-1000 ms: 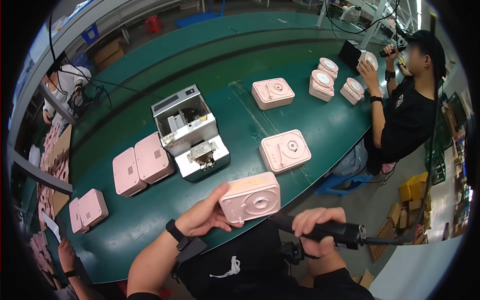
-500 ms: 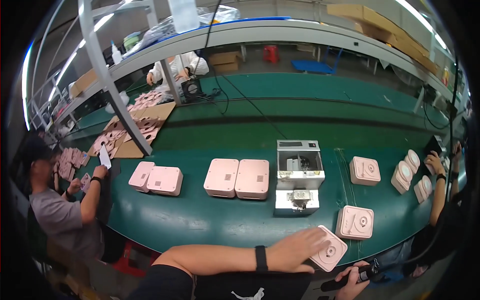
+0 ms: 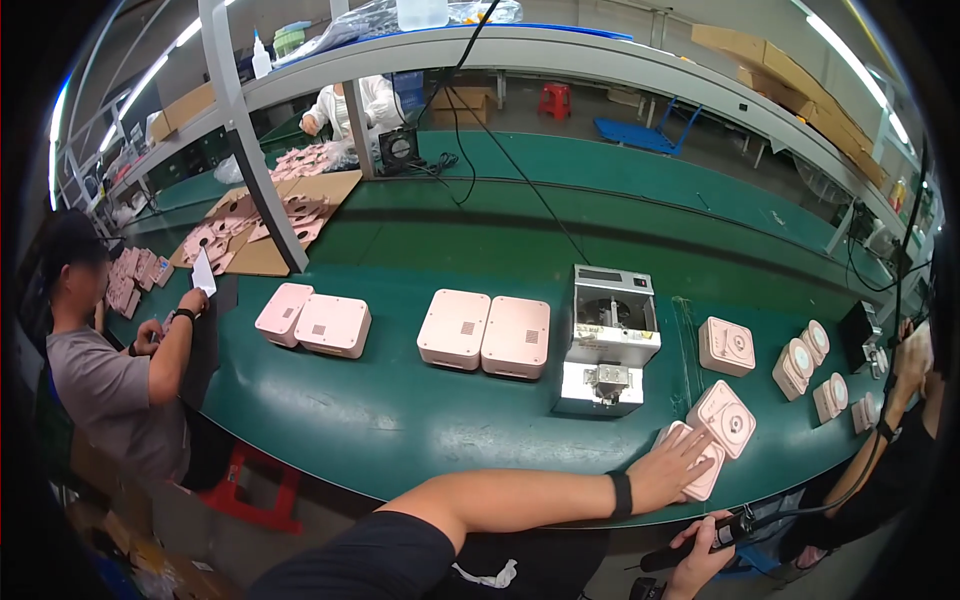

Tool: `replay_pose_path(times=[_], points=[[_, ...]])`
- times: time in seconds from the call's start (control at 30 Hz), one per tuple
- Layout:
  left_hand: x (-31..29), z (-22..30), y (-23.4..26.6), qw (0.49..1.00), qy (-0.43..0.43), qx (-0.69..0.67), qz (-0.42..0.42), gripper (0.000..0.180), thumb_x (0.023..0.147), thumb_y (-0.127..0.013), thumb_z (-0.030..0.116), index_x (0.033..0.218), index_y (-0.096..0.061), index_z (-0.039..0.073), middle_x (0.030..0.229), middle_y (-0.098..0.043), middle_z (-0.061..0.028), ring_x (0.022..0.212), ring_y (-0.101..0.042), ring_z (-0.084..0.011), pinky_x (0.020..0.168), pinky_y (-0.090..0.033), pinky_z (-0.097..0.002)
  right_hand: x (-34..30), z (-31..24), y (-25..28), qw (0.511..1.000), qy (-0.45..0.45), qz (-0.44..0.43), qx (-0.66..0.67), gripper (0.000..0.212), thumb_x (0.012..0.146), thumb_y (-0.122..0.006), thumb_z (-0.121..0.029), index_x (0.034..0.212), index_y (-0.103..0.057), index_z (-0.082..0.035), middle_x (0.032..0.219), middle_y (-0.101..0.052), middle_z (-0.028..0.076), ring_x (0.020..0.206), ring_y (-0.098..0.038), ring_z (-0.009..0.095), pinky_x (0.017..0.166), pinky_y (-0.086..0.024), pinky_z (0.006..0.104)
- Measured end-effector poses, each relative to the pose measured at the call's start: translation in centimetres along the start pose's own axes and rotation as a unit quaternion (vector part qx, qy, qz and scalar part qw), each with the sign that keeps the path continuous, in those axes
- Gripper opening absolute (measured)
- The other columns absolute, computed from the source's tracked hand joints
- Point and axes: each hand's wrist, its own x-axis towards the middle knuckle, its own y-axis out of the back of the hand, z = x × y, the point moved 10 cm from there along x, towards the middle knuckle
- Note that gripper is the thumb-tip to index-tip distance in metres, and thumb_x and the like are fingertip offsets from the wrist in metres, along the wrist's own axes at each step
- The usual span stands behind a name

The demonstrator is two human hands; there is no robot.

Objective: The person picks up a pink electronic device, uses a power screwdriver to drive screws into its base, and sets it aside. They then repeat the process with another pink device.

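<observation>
My left hand [image 3: 664, 477] lies with fingers stretched out over a square pink plastic housing [image 3: 708, 484] near the table's front edge, covering part of it. That housing sits against another pink housing [image 3: 722, 420], whose round fitting faces up. My right hand [image 3: 697, 570] is closed round a black electric screwdriver [image 3: 735, 526] just off the table edge. The thin bit points left, and a cable runs from the other end toward the upper right.
A screw feeder [image 3: 612, 340] stands mid-table. Left of it are pink housings [image 3: 483, 332] in pairs; another housing [image 3: 727, 345] lies to the right. Co-workers sit at left [image 3: 120, 370] and right [image 3: 900, 400]. Flat pink parts [image 3: 250, 225] lie on cardboard.
My left hand has moved right with the pink housing, which now meets the other one; that one has turned and shifted up. The right hand still grips the screwdriver. The view has shifted slightly.
</observation>
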Motion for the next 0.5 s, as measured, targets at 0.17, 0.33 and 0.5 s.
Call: replay_pose_path(times=[0.17, 0.33, 0.5], points=[[4.0, -1.1, -1.9, 0.999, 0.027, 0.013, 0.035, 0.080, 0.074, -0.078, 0.041, 0.140, -0.051, 0.007, 0.152, -0.035, -0.0249, 0.146, -0.027, -0.0394, 0.120, -0.021, -0.0517, -1.4, -4.4, -1.7, 0.999, 0.018, -0.017, -0.033, 0.009, 0.098, -0.055, -0.008, 0.103, -0.054, 0.000, 0.069, -0.058, 0.007, 0.055, -0.055, 0.016, 0.054, -0.048, 0.0291], [5.4, -0.4, 0.0, 0.998, 0.036, 0.042, 0.023, 0.072, 0.082, -0.073, 0.043, 0.140, -0.050, 0.006, 0.150, -0.040, -0.0224, 0.144, -0.032, -0.0360, 0.118, -0.028, -0.0480, -1.9, -5.3, -1.5, 1.000, -0.001, -0.009, -0.025, 0.010, 0.098, -0.056, -0.010, 0.104, -0.054, -0.002, 0.070, -0.057, 0.007, 0.055, -0.054, 0.016, 0.055, -0.048, 0.0290], [-0.4, 1.6, 4.1, 0.935, 0.064, -0.349, -0.005, 0.064, 0.092, -0.066, 0.042, 0.138, -0.049, 0.001, 0.141, -0.049, -0.0201, 0.126, -0.052, -0.0346, 0.105, -0.042, -0.0414, -1.3, -7.8, -3.5, 0.983, -0.039, -0.047, 0.174, 0.016, 0.098, -0.059, -0.016, 0.109, -0.054, -0.006, 0.074, -0.057, 0.008, 0.059, -0.052, 0.018, 0.055, -0.047, 0.0315]])
